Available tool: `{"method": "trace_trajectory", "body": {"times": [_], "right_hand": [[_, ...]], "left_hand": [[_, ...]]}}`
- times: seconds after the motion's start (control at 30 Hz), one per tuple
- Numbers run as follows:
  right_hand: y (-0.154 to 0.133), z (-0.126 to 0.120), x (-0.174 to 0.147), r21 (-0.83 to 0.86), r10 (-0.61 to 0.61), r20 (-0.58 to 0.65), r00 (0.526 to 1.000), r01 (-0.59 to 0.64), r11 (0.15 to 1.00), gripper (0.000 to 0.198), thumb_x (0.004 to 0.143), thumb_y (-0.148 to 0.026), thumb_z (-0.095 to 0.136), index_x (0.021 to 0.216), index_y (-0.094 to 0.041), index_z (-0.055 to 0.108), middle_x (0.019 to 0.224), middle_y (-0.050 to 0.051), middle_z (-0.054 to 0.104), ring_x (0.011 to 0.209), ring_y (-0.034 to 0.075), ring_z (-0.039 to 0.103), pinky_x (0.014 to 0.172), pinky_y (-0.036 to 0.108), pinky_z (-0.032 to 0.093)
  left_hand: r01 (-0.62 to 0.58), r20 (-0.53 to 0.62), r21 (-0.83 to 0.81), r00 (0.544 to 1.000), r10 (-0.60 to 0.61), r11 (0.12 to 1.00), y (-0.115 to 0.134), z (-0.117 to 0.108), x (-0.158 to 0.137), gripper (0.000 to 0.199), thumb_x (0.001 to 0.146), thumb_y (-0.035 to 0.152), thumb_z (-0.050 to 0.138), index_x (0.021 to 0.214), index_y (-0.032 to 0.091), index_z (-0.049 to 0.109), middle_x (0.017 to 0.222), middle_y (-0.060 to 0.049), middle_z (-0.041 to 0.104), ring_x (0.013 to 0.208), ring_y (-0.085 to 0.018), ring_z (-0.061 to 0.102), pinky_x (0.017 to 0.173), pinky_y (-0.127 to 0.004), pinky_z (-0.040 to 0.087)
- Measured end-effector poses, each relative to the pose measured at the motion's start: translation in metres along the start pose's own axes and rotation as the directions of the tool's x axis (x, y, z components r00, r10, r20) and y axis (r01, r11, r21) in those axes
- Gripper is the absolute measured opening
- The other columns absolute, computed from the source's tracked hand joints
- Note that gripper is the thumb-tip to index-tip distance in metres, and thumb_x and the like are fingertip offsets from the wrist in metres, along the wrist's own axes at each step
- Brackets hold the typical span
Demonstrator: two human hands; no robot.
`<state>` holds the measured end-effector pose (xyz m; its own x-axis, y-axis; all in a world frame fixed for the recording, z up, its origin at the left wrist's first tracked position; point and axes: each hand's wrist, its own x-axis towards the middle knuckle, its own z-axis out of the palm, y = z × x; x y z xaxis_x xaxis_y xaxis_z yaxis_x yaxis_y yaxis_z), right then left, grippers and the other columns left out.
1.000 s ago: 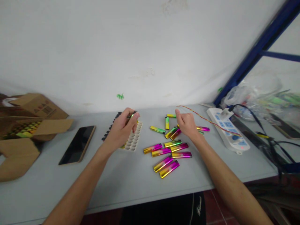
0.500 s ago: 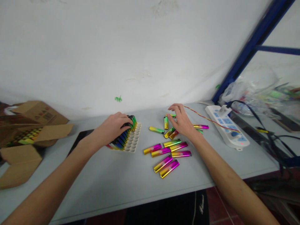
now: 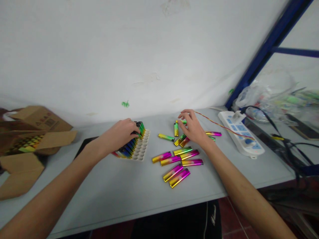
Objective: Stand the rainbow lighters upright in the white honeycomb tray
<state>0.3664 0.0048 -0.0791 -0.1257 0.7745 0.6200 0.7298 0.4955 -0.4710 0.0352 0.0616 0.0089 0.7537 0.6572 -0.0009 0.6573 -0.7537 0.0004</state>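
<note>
My left hand (image 3: 124, 132) is curled over the tops of shiny lighters (image 3: 132, 147) standing upright in a white tray with round holes (image 3: 142, 151). Its thumb and fingers close around a lighter with a black top; the palm hides part of the rows. Farther right, my right hand (image 3: 191, 126) hovers over loose lighters, its fingers bent and parted, nothing visibly held. Beside its fingertips lies a green-and-gold lighter (image 3: 176, 129). Nearer me, several gold-and-magenta lighters (image 3: 179, 178) lie scattered, along with another green-and-yellow lighter (image 3: 166, 137).
An open cardboard box (image 3: 57, 139) with rows of lighters stands at the left. A dark flat object (image 3: 86, 146) lies behind my left forearm. To the right are a white power strip (image 3: 240, 134), a red-yellow wire (image 3: 216, 123), black cables (image 3: 271, 124) and a blue metal frame (image 3: 265, 43).
Both hands stay almost in place, the left over the tray and the right over the loose lighters. The view has shifted very slightly.
</note>
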Motion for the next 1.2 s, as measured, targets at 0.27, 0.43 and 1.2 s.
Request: {"method": "trace_trajectory", "body": {"times": [0.27,0.43,1.2], "right_hand": [[-0.011,-0.001,0.001,-0.004,-0.016,0.036,0.999,0.016,1.0,0.024,0.107,-0.038,0.047,0.12,-0.02,0.058,0.126,0.016,0.055,0.11,0.026,0.062,0.098,0.047,0.056],[-0.043,0.011,-0.002,0.01,-0.13,0.218,0.967,0.131,0.991,0.027,0.107,-0.038,0.052,0.123,-0.02,0.063,0.12,0.013,0.064,0.115,0.027,0.063,0.104,0.048,0.053],[-0.1,0.056,-0.019,0.008,-0.317,0.51,0.8,0.364,0.931,0.042,0.108,-0.04,0.049,0.142,-0.016,0.059,0.146,0.015,0.062,0.138,0.027,0.057,0.12,0.046,0.047]], "left_hand": [[0.03,-0.14,0.068,0.99,-0.021,0.997,0.012,0.018,0.002,0.019,0.093,0.024,0.063,0.091,0.023,0.082,0.104,-0.011,0.062,0.102,-0.029,0.057,0.089,-0.041,0.047],[0.036,-0.261,-0.074,0.964,-0.054,0.997,0.018,0.024,-0.012,0.026,0.099,0.035,0.058,0.105,0.023,0.081,0.107,-0.01,0.06,0.104,-0.028,0.057,0.098,-0.046,0.048],[0.05,0.205,-0.974,0.609,-0.766,-0.22,0.006,0.064,-0.055,0.035,0.07,0.046,0.082,0.088,0.017,0.077,0.088,-0.006,0.081,0.093,-0.028,0.074,0.084,-0.037,0.061]]}}
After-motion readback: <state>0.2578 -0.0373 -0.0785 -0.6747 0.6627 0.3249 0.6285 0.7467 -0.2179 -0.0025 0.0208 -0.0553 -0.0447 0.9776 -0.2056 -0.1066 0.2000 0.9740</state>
